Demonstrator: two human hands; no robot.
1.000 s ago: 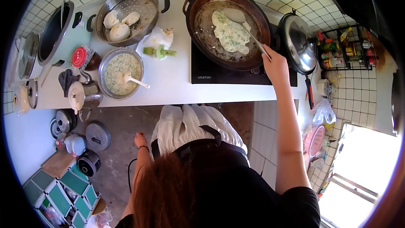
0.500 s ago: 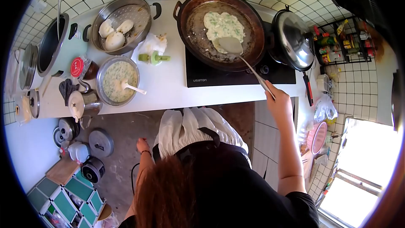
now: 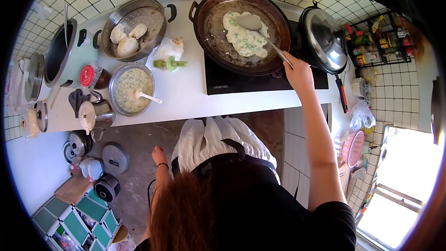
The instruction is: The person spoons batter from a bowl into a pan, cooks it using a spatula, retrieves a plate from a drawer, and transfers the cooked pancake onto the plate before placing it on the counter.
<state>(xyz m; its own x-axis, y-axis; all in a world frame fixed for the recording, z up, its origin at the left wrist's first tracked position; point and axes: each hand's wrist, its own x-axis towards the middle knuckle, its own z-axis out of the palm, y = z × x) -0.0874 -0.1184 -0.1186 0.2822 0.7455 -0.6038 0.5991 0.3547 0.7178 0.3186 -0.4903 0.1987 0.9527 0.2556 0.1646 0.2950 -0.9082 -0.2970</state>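
Note:
My right hand point(image 3: 298, 73) is closed round the handle of a metal spatula point(image 3: 251, 22). The spatula's blade rests on the far part of a pale pancake flecked with green point(image 3: 246, 42). That pancake lies in a wide, dark frying pan point(image 3: 211, 49) on the black cooktop point(image 3: 265, 85). My left hand point(image 3: 158, 154) hangs beside my body below the counter edge, its fingers loosely curled with nothing seen in them. Left of the pan stands a metal bowl of green-flecked batter point(image 3: 127, 86), with a white spoon point(image 3: 148, 96) leaning in it.
A steamer pot point(image 3: 155, 49) holding several white pieces stands at the back left. Near it lie a crumpled white cloth point(image 3: 168, 49) and a green-handled tool point(image 3: 171, 63). A lidded pot point(image 3: 325, 37) with a long handle sits right of the pan. A kettle point(image 3: 95, 115) stands front left.
The spatula blade has moved from the pancake's near edge to its far part. My right hand has moved up toward the pan. The pancake now stretches further toward me.

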